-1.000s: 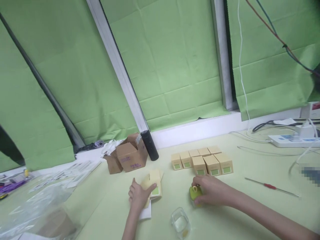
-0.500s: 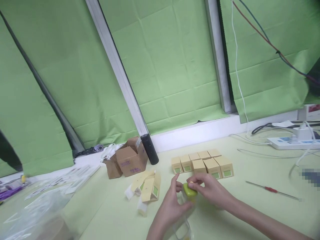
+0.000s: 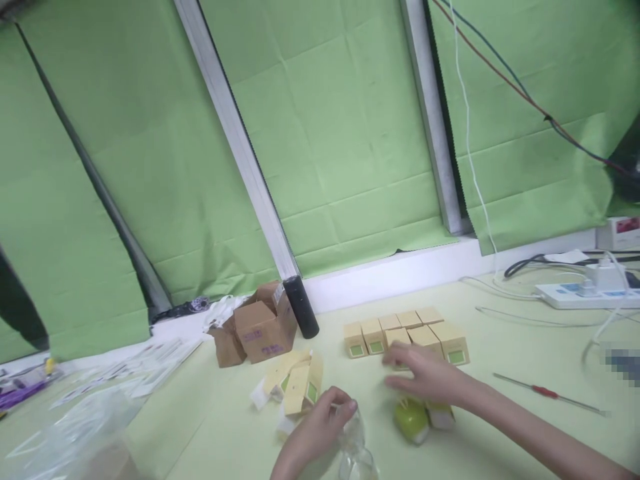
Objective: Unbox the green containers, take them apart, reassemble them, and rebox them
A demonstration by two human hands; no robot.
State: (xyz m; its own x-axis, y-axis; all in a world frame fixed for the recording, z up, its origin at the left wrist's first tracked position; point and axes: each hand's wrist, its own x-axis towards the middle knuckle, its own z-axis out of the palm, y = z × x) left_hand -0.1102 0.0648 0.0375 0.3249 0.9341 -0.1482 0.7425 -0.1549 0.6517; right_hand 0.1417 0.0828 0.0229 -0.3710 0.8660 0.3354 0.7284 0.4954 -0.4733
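Note:
My left hand (image 3: 323, 420) pinches the top of a clear plastic package (image 3: 354, 443) with rounded hollows, near the table's front. To the right, my right hand (image 3: 425, 377) hovers with its fingers apart and nothing in them. Below it a glossy green apple-shaped object (image 3: 412, 421) sits on the table, against a small yellow box (image 3: 441, 417) that my forearm partly covers. Just beyond my right hand stand two rows of small tan boxes (image 3: 387, 323) with green labels; the hand hides part of the front row.
Opened yellow cartons (image 3: 299, 383) with white pieces lie left of my left hand. Behind them are a brown cardboard box (image 3: 265, 330) and a black cylinder (image 3: 301, 308). A red-handled screwdriver (image 3: 545, 392) lies right, below a power strip (image 3: 575, 295). Clear plastic bags (image 3: 65, 427) cover the left.
The green object has left my hands and now rests on the table. My right hand has let go, its fingers spread. My left hand has moved left and down, onto the clear package.

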